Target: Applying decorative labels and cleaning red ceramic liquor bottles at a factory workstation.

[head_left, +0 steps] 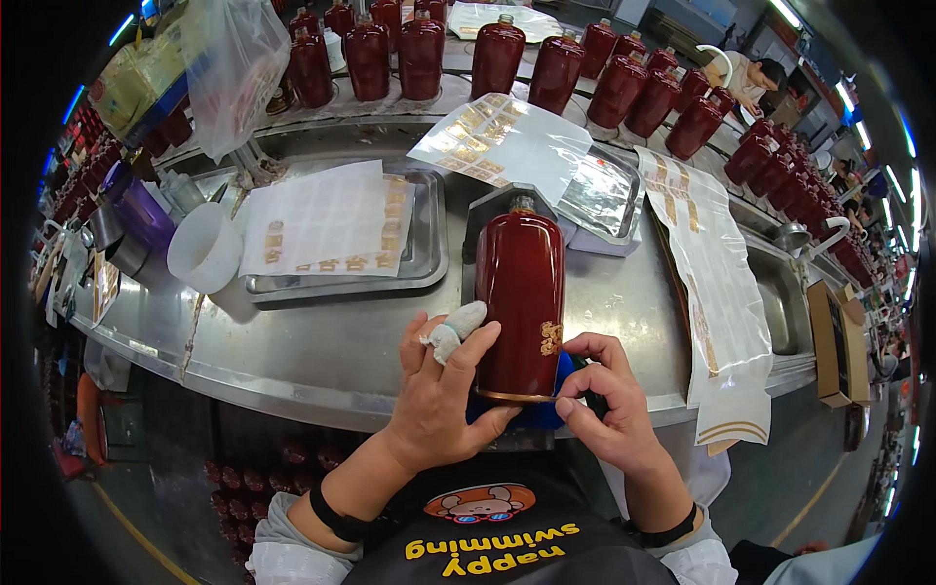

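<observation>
Near the front edge of the tabletop, brace the red bottle with left hand spread, guiding evenly the gold strip pinched in right hand.

1 white tub, 1 purple container to its left, translucent plastic bag, metal sink, cardboard box beside it
</observation>
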`<action>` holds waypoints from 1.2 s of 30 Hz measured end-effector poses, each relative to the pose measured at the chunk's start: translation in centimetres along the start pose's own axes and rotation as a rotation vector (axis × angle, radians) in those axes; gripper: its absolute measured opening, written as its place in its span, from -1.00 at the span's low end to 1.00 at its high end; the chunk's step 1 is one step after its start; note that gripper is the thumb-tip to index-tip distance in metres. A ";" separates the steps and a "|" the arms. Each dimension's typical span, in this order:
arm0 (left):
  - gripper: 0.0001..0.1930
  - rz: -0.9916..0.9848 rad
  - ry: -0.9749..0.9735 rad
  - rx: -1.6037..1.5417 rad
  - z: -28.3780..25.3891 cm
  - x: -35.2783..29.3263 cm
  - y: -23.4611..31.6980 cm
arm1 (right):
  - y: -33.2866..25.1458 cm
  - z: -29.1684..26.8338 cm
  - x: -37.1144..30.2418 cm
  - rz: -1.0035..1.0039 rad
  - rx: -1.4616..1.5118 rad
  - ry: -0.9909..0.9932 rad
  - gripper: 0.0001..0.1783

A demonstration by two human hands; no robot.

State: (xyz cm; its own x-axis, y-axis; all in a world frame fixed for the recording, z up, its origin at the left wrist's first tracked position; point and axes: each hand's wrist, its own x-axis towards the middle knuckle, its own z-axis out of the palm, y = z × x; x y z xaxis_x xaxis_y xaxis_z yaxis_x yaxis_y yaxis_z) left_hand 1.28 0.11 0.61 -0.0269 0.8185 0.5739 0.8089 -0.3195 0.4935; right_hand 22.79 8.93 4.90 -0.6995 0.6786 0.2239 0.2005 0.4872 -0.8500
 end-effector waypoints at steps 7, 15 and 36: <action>-0.22 -0.077 -0.016 -0.257 0.1 -0.3 -0.2 | -0.4 0.0 0.2 -0.047 0.053 0.015 -0.92; -0.33 -0.160 -0.003 -0.349 0.7 -0.5 0.2 | -0.9 -0.1 0.4 -0.132 -0.056 0.039 -0.88; -0.29 -0.206 -0.031 -0.400 0.6 -0.3 0.5 | 2.0 1.0 -0.5 0.035 0.038 0.090 -0.88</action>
State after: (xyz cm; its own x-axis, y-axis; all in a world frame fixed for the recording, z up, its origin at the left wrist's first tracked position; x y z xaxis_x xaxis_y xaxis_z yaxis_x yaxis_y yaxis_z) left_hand 2.07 -0.01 0.27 -0.1411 0.8961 0.4208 0.4973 -0.3033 0.8128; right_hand 22.83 8.98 2.62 -0.6278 0.7425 0.2337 0.1965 0.4417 -0.8754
